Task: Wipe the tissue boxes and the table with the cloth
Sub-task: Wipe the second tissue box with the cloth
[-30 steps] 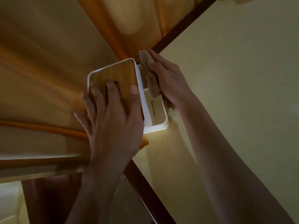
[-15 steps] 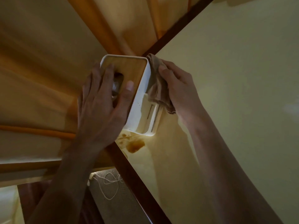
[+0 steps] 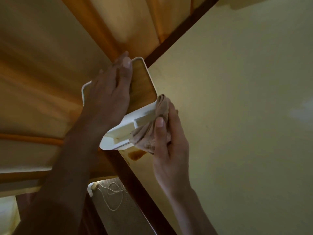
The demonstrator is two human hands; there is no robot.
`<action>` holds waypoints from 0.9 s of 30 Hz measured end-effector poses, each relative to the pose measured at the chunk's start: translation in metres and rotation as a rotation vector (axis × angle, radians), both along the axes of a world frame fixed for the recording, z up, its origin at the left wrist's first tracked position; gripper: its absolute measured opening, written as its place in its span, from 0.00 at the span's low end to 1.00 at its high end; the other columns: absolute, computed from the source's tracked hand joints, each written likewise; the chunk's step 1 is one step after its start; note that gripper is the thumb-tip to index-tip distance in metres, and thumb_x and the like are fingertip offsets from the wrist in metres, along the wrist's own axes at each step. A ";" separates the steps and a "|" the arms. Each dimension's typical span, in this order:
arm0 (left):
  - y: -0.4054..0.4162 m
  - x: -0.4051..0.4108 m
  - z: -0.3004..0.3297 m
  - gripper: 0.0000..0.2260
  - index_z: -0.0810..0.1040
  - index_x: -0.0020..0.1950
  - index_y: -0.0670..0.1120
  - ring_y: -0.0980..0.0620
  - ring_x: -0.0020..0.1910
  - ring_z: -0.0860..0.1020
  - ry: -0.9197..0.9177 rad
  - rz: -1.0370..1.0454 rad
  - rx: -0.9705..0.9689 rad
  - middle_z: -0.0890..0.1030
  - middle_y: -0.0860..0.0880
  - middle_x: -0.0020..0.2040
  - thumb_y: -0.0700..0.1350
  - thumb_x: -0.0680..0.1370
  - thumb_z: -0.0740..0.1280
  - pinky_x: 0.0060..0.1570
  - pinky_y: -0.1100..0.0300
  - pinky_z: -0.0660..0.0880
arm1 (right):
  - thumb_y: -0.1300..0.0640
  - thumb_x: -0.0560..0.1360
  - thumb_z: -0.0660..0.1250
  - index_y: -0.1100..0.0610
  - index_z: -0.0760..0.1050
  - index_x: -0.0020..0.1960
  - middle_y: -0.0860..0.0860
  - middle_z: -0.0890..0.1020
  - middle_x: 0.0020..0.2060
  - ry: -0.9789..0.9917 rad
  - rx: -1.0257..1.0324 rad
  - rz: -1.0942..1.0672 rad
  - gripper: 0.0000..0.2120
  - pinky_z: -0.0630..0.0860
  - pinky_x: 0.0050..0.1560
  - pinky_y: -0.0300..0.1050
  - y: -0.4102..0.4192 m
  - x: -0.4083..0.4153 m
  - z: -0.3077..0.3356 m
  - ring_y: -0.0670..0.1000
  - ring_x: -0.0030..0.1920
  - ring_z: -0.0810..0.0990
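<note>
Tissue box (image 3: 143,82) tilted, long axis diagonal, white end facing viewer.

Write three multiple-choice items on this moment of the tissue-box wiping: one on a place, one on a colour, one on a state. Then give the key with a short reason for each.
1. Where is the crumpled beige cloth?
A. Pressed against the white side of the box by the right hand
B. Lying flat on the table
C. Draped over the left wrist

2. What colour is the broad face of the white-rimmed tissue box under the left hand?
A. Blue
B. Wood brown
C. Black

3. What is the left hand doing?
A. Hanging idle off the box
B. Holding the cloth
C. Holding the box, its fingers wrapped over the far edge

Key: 1 A, the right hand grips the cloth against the box's white side. 2 B, the face shows brown wood grain inside a white rim. 3 C, its fingers reach over the box's far edge while the palm lies on the brown face.
</note>
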State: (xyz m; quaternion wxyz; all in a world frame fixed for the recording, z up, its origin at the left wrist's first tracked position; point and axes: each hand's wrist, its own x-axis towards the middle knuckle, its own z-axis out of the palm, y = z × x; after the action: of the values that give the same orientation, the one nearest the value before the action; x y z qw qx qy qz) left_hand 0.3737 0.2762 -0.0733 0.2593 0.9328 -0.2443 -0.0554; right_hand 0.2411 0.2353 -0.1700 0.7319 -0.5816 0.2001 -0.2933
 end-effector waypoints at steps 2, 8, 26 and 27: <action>-0.008 -0.002 -0.003 0.24 0.68 0.78 0.53 0.52 0.76 0.66 -0.080 -0.018 0.045 0.71 0.51 0.75 0.59 0.86 0.46 0.77 0.46 0.60 | 0.52 0.86 0.57 0.56 0.63 0.80 0.55 0.73 0.73 0.034 -0.049 -0.061 0.24 0.75 0.67 0.62 0.016 -0.003 -0.003 0.57 0.73 0.73; -0.013 0.003 -0.014 0.23 0.69 0.77 0.52 0.54 0.78 0.63 -0.126 -0.087 0.054 0.70 0.53 0.76 0.55 0.86 0.45 0.79 0.44 0.53 | 0.45 0.85 0.59 0.50 0.61 0.80 0.53 0.74 0.74 0.130 -0.133 -0.176 0.25 0.75 0.68 0.64 0.031 -0.002 -0.004 0.53 0.74 0.73; -0.006 0.024 -0.028 0.26 0.55 0.81 0.43 0.45 0.82 0.50 -0.307 -0.246 0.341 0.57 0.43 0.82 0.54 0.86 0.43 0.76 0.33 0.47 | 0.30 0.81 0.50 0.54 0.56 0.81 0.49 0.74 0.62 0.079 0.173 0.392 0.37 0.79 0.54 0.38 -0.040 0.063 -0.004 0.37 0.55 0.80; -0.006 0.023 -0.029 0.25 0.56 0.80 0.41 0.41 0.81 0.52 -0.330 -0.275 0.346 0.59 0.40 0.81 0.53 0.87 0.44 0.75 0.30 0.49 | 0.33 0.82 0.48 0.50 0.52 0.83 0.50 0.70 0.72 0.081 0.133 0.368 0.35 0.75 0.67 0.46 -0.046 0.071 -0.002 0.39 0.68 0.74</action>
State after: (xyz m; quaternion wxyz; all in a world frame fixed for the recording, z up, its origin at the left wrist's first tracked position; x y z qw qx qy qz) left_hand 0.3966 0.2705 -0.1019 0.0427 0.9176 -0.3946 0.0215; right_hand 0.3119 0.1888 -0.1721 0.8013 -0.5700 0.1385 -0.1172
